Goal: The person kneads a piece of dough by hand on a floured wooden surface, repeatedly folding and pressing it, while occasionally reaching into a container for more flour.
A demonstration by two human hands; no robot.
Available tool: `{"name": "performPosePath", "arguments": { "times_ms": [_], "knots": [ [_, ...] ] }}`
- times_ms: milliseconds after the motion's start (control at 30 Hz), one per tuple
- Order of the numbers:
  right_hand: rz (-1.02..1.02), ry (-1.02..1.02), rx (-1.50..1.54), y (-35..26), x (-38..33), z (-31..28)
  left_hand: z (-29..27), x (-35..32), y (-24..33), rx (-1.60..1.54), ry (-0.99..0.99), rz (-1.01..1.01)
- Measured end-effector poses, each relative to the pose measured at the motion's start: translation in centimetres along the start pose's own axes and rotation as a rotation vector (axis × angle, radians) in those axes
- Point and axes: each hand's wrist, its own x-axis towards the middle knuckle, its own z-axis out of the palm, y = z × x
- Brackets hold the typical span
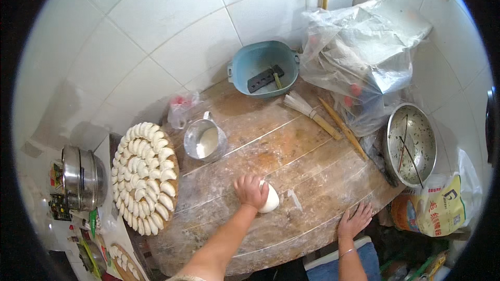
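My left hand is curled against the left side of a smooth white lump of dough on the wooden table. Part of the lump is hidden beneath the fingers. Flat on the table's near right edge lies my right hand, fingers apart and holding nothing. Between the two hands, a pale floury streak marks the wood. Farther left, a round board carries rings of shaped dumplings. A metal cup with flour stands beyond my left hand.
At the back are a blue basin and a small plastic bag. A whisk brush and rolling pin lie to the right, near a large plastic bag, a steel bowl with chopsticks and a yellow-and-white sack.
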Motion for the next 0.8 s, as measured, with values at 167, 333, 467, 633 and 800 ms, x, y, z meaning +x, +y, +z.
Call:
{"name": "performPosePath", "arguments": {
  "times_ms": [167,333,467,633,800],
  "knots": [
    [-0.014,-0.033,-0.014,0.7,-0.5,0.6,3.7,8.2,0.7,0.08,-0.083,-0.127],
    [-0.034,0.044,0.029,1.3,-0.4,0.8,7.5,13.3,0.7,0.005,0.025,-0.23],
    [-0.042,0.021,0.106,-0.7,0.0,-0.2,7.5,13.4,-3.3,-0.463,-0.046,-0.42],
    [-0.02,0.053,0.129,-0.6,0.2,-0.1,0.9,5.2,-1.7,-0.084,-0.287,-0.173],
    [0.013,0.075,0.064,-0.1,0.4,0.2,-4.3,-6.6,2.2,0.064,-0.47,-0.513]
  ]
}}
